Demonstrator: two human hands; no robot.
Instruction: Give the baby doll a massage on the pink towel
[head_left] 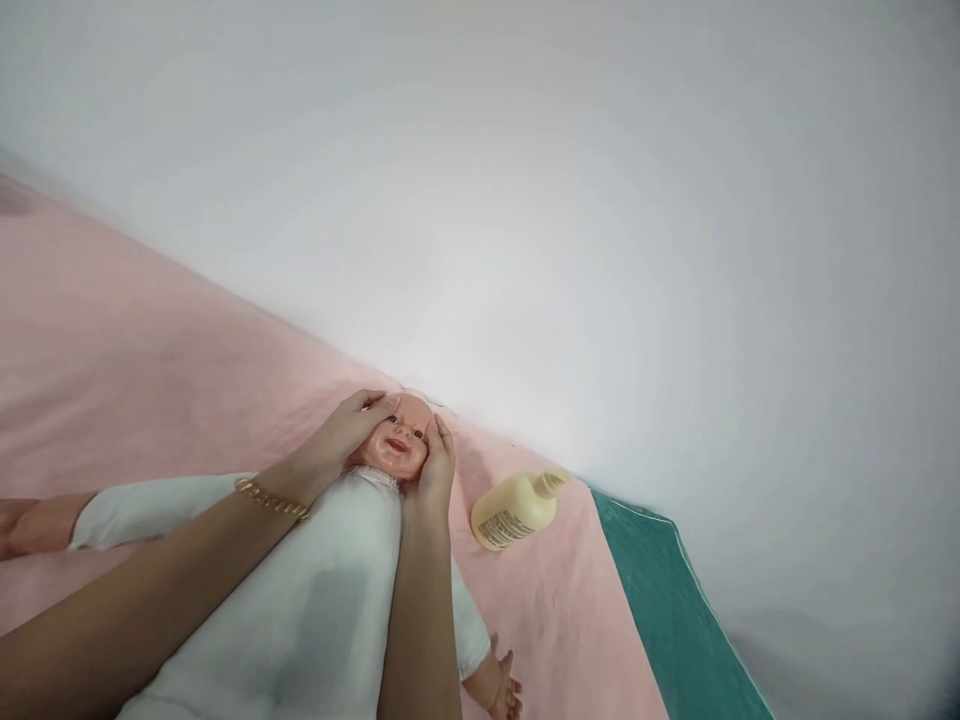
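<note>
A baby doll (322, 600) in white clothing lies on its back on a pink cloth (187, 370), its face upward. My left hand (356, 425) rests against one side of the doll's head (401, 445), with the thumb near its eye. Against the other side of the head lies my right hand (440, 455). The fingers of both hands are close together and curve around the head. A gold bracelet (271, 500) circles my left wrist.
A pale yellow pump bottle (514, 510) stands on the cloth to the right of the doll's head. Beyond the cloth's right edge shows a green surface (675, 600). A plain white wall (600, 220) rises behind.
</note>
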